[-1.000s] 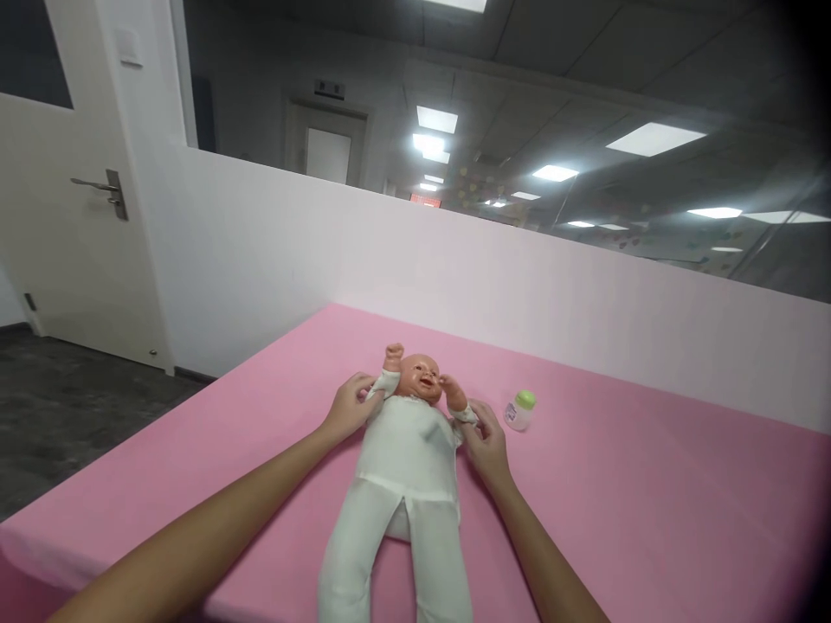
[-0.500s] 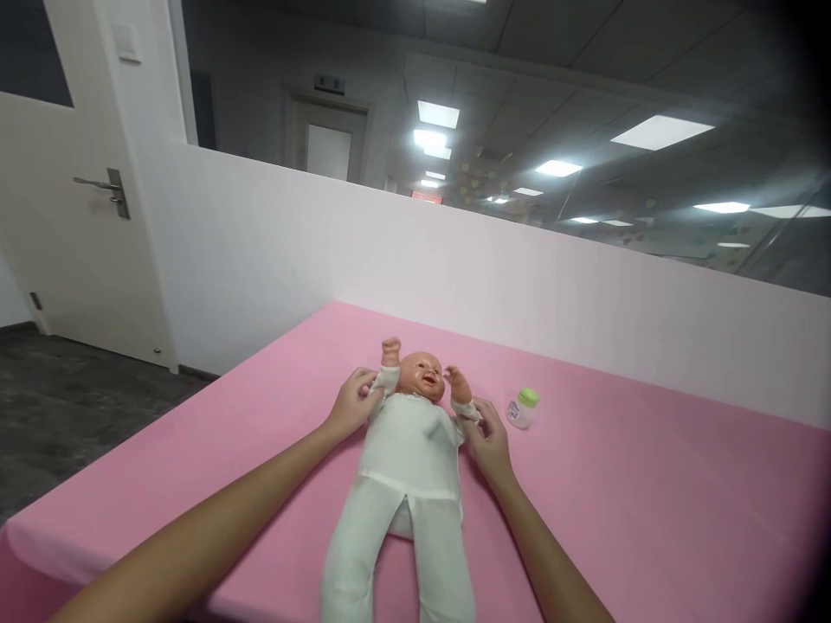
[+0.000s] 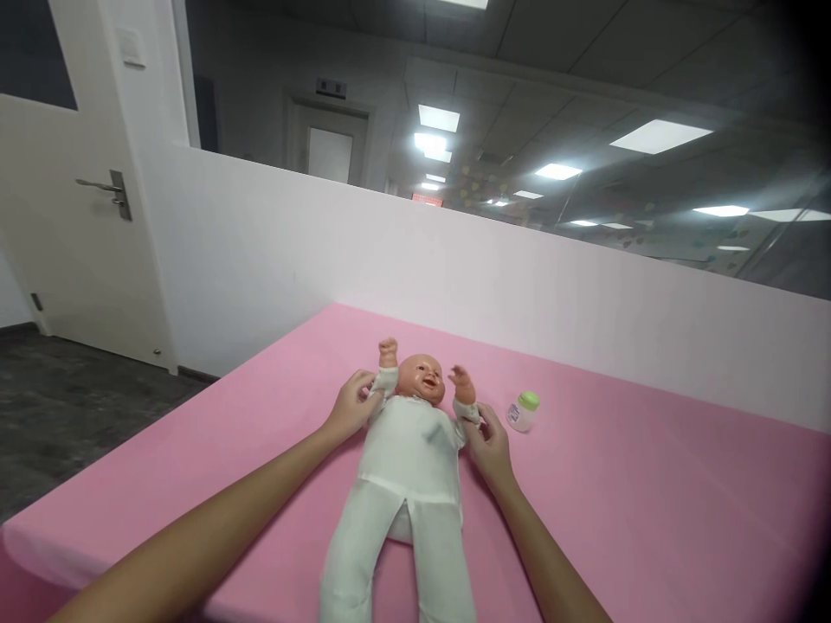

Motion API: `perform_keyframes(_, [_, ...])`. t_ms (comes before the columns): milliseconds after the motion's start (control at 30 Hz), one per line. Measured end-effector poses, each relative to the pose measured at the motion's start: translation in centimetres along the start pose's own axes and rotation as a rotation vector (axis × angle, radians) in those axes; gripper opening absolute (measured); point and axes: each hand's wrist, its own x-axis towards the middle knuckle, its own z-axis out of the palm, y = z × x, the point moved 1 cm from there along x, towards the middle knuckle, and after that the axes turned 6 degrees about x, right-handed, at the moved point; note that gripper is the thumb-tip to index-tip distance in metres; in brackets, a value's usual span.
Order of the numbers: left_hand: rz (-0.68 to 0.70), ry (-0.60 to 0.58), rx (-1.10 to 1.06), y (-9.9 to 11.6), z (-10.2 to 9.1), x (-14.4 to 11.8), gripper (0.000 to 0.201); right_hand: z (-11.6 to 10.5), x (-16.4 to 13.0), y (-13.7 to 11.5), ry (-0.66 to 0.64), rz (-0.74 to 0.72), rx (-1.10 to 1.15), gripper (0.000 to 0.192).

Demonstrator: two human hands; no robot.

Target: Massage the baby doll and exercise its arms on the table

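A baby doll [image 3: 413, 446] with a white cloth body lies on its back, its bare plastic head toward the wall and its legs toward me. Both of its forearms point upward beside the head. My left hand [image 3: 354, 405] is closed around the doll's arm on the left, just below the plastic forearm. On the other side my right hand [image 3: 490, 443] grips the cloth sleeve of the doll's other arm. Some of my fingertips are hidden behind the doll's arms.
A small clear jar with a green lid [image 3: 523, 411] stands to the right of my right hand. The pink padded table [image 3: 649, 502] meets a low white wall [image 3: 519, 285] with glass above it. A door [image 3: 78, 199] is at the far left.
The doll's two forearms have spread slightly outward, away from its head. My hands keep their hold on its arms; the jar has stayed put.
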Motion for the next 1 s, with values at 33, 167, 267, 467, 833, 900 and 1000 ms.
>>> perform_keyframes(33, [0.016, -0.015, -0.007, 0.1, 0.0, 0.0, 0.019, 0.0, 0.0, -0.1, -0.017, -0.029, -0.006, 0.020])
perform_keyframes(167, [0.029, -0.059, -0.028, 0.4, 0.1, -0.1, 0.025, 0.1, 0.0, -0.3, -0.052, -0.052, -0.017, 0.024])
perform_keyframes(267, [-0.012, -0.031, -0.014, 0.2, 0.0, 0.0, 0.023, 0.1, -0.1, 0.1, 0.015, 0.032, 0.001, 0.026])
perform_keyframes(467, [-0.015, -0.014, -0.060, 0.0, 0.1, 0.0, 0.022, -0.1, 0.1, 0.9, 0.033, 0.105, 0.072, 0.030])
perform_keyframes(833, [-0.050, 0.006, -0.018, -0.6, 0.3, 0.1, 0.022, -0.2, 0.1, 0.8, 0.062, 0.154, 0.110, 0.031])
perform_keyframes(900, [-0.051, 0.006, -0.009, -0.6, 0.3, 0.0, 0.023, -0.2, 0.1, 0.8, 0.061, 0.143, 0.104, 0.029])
perform_keyframes(1000, [-0.023, -0.015, 0.013, -0.3, 0.4, -0.2, 0.028, -0.2, 0.1, 0.8, 0.033, 0.108, 0.097, 0.023])
